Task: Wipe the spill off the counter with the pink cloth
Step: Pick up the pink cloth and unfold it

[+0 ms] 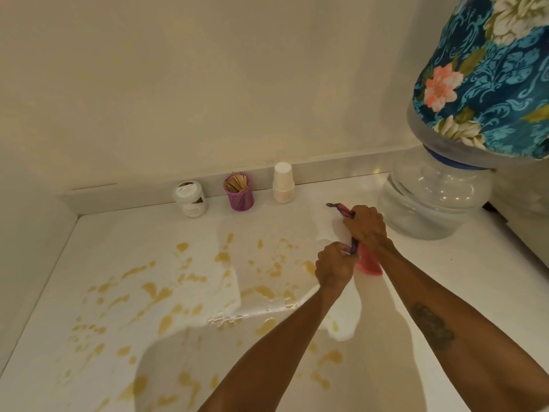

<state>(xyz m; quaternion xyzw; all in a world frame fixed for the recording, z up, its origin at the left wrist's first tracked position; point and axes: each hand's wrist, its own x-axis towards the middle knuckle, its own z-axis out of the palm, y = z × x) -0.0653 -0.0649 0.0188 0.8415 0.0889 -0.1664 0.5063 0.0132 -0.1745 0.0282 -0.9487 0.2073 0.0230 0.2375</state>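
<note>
Pink cloth gripped by both hands (left, right) | spill lies left of hands | left hand nearer

We see a smooth, glossy white counter streaked with a wet, shiny yellowish spill. The pink cloth looks soft and matt. The water bottle is clear, glossy plastic under a printed fabric cover. The stacked cups look like matt paper; the sticks appear wooden, in a purple, probably plastic, holder.
</note>
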